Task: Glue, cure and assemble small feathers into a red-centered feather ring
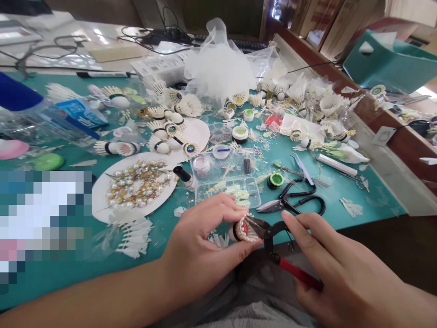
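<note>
A small shuttlecock [241, 230] is pinched between thumb and fingers of the left hand [205, 241], its beaded mouth turned toward the right hand [331, 259], in which red-handled pliers [269, 231] are gripped. The plier tips are set at the mouth; whether a bead is caught between them cannot be told. The piece is held low, at the near edge of a teal table [344, 189]. It is judged light, firm at the base but fragile at the beaded rim, and best held by the base. Beyond, scissors [286, 202], a clear box [259, 200] and a plate [102, 200] of beads [133, 184] are seen, backed by white netting [218, 64].
</note>
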Tool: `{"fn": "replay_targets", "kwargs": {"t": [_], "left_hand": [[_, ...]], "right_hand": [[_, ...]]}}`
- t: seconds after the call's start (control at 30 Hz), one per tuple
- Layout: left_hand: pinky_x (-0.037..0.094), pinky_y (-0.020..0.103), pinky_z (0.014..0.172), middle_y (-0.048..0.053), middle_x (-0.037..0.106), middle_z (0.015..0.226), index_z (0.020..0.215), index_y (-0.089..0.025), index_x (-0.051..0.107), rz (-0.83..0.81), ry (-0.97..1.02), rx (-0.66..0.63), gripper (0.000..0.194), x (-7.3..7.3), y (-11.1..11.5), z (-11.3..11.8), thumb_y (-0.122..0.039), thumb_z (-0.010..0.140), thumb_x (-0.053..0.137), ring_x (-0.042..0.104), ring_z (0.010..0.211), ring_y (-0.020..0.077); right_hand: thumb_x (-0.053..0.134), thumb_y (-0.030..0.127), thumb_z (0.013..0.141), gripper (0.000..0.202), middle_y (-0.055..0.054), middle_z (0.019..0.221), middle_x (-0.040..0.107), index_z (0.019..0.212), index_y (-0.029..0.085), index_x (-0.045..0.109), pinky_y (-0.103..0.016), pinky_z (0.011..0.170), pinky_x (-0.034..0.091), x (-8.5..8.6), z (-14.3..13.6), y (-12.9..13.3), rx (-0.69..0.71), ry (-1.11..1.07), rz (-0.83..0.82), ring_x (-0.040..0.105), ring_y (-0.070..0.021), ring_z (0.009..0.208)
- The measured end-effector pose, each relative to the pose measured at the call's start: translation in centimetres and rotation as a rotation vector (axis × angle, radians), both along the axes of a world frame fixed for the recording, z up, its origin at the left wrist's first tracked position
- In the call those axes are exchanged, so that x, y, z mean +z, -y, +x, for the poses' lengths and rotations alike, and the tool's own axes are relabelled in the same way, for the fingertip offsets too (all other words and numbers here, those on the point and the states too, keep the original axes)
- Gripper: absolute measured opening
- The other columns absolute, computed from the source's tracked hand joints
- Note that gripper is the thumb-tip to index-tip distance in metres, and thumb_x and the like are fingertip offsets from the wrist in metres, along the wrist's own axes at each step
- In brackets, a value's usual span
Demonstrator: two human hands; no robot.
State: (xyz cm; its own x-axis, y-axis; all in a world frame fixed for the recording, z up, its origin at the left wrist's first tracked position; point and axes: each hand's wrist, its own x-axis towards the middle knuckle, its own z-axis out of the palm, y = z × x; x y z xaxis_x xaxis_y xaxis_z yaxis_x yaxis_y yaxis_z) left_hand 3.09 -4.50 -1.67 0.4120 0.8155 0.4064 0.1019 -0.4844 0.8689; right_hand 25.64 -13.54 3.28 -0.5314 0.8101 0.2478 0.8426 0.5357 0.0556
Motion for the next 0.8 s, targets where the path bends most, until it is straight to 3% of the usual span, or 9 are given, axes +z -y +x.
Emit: {"fn": "replay_targets", "kwargs": {"t": [0.47,0.8], "left_hand": [[0.055,0.05,0.103,-0.002,0.076,0.087,0.091,-0.031,0.072,-0.044,0.009,0.002,0.025,0.05,-0.05,-0.07,-0.024,0.074,0.089,0.071,0.081,0.0201],[0.053,0.051,0.107,-0.001,0.077,0.087,0.091,-0.03,0.074,-0.028,0.01,0.008,0.023,0.18,0.03,0.03,-0.023,0.075,0.088,0.072,0.082,0.0201]], "right_hand": [[0.041,0.013,0.087,0.048,-0.022,0.11,0.072,0.13,-0.003,0.054,-0.025,0.066,0.065,0.39,-0.13,-0.47,0.01,-0.009,0.009,0.075,-0.0244,0.089],[0.043,0.012,0.083,0.054,-0.021,0.111,0.07,0.135,-0.002,0.05,-0.025,0.068,0.065,0.12,0.23,-0.65,0.026,-0.063,-0.054,0.075,-0.0237,0.091]]}}
